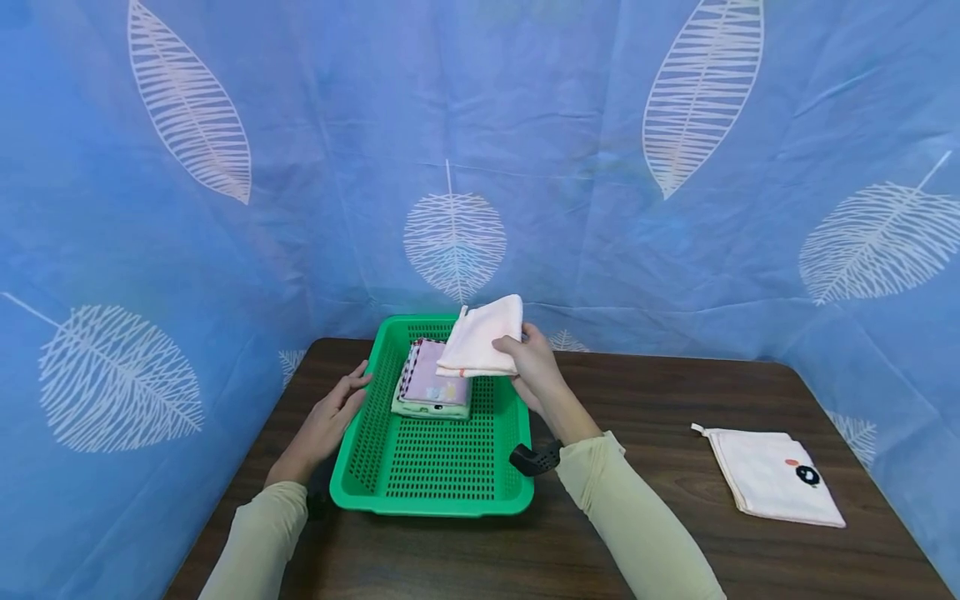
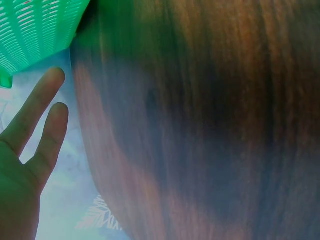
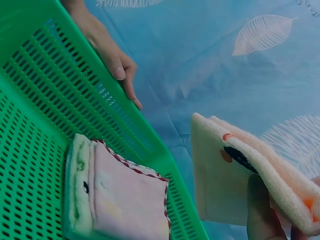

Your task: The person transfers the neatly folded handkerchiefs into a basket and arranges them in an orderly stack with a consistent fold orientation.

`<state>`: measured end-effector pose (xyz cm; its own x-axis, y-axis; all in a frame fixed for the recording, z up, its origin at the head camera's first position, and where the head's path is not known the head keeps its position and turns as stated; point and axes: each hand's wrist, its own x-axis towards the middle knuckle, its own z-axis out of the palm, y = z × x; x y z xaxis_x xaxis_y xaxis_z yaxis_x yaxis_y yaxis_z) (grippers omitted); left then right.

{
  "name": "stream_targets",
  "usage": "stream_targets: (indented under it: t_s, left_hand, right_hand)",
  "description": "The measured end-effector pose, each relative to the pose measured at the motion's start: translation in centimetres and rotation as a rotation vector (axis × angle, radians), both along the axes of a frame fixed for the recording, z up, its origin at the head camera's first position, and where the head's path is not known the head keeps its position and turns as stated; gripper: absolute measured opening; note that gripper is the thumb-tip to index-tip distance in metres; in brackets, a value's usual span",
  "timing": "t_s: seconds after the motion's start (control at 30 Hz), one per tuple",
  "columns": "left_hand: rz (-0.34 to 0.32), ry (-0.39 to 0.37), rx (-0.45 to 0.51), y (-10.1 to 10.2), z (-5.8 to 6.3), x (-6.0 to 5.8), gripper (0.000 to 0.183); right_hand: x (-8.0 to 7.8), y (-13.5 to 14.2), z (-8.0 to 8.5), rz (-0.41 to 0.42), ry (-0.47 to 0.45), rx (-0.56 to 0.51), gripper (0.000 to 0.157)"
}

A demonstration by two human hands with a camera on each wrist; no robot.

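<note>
In the head view my right hand (image 1: pixel 534 367) pinches a folded white towel (image 1: pixel 483 333) between thumb and fingers, holding it up over the right back part of a green plastic basket (image 1: pixel 435 505). The right wrist view shows a dark and orange motif on that white towel (image 3: pixel 225 170). A stack of folded towels lies inside the basket, with a pink towel (image 1: pixel 438 375) on top and a pale green one (image 1: pixel 435 412) beneath. My left hand (image 1: pixel 326 425) rests at the basket's left rim, its fingers fairly straight; two of them show in the left wrist view.
Another folded white towel (image 1: pixel 776 475) with a black and orange motif lies at the right of the dark wooden table (image 1: pixel 637 400). A blue cloth with white leaf prints (image 1: pixel 562 208) hangs behind and beside the table. A dark band (image 1: pixel 536 458) sits on my right wrist.
</note>
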<state>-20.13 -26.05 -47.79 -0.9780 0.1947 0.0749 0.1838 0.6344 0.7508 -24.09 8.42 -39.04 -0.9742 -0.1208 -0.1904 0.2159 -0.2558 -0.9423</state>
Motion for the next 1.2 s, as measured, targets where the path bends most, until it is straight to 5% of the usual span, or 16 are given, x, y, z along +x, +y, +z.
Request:
stream_targets:
  t_s: [0.3, 1.2]
  left_hand:
    - [0.006, -0.031, -0.060, -0.4, 0.4, -0.1, 0.055]
    - [-0.045, -0.056, -0.023, -0.7, 1.5, -0.4, 0.042]
  right_hand:
    - [0.2, -0.7, -0.7, 0.006, -0.007, 0.014, 0.070]
    - [-0.2, -4.4, -1.1, 0.005, -0.017, -0.004, 0.073]
